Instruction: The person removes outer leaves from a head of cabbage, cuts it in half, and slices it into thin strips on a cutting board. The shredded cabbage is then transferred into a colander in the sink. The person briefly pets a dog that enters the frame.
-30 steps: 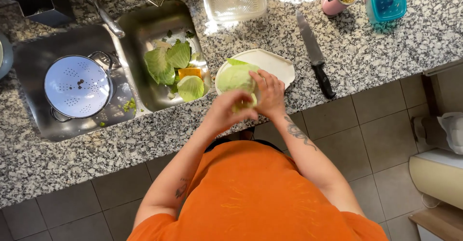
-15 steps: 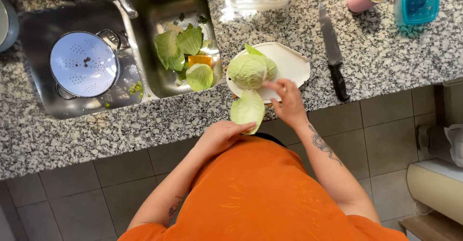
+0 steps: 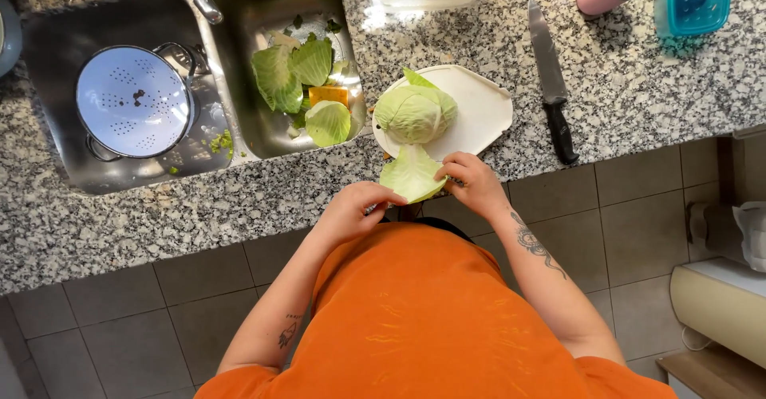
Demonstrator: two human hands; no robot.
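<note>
Pinching the loose leaf (image 3: 411,174) at its right edge with the right hand (image 3: 472,183), thumb and fingertips closed onto the pale green rim. Curling the left hand (image 3: 351,211) in toward the leaf's lower left edge, fingers bent and nearly closed, though whether gripping the leaf or only brushing it is hard to tell from above. Holding that leaf out over the counter's front edge, just below the cabbage head (image 3: 415,113) and touching or almost touching its base. Resting the head itself on the near corner of the white cutting board (image 3: 483,116), well apart from the black-handled knife (image 3: 550,88) lying to the right on the granite counter (image 3: 638,88). Probably best done by gripping near the thick rib rather than the thin margin, easing the leaf off along its curve instead of tugging sideways, and sharing the load between both hands to avoid tearing. Worth minding the head too: sitting round and unsupported near the board's edge, likely rolling under a hard pull. Lying to the left in the sink (image 3: 239,140), several other leaves (image 3: 295,72), and beside them a white colander (image 3: 136,100).
</note>
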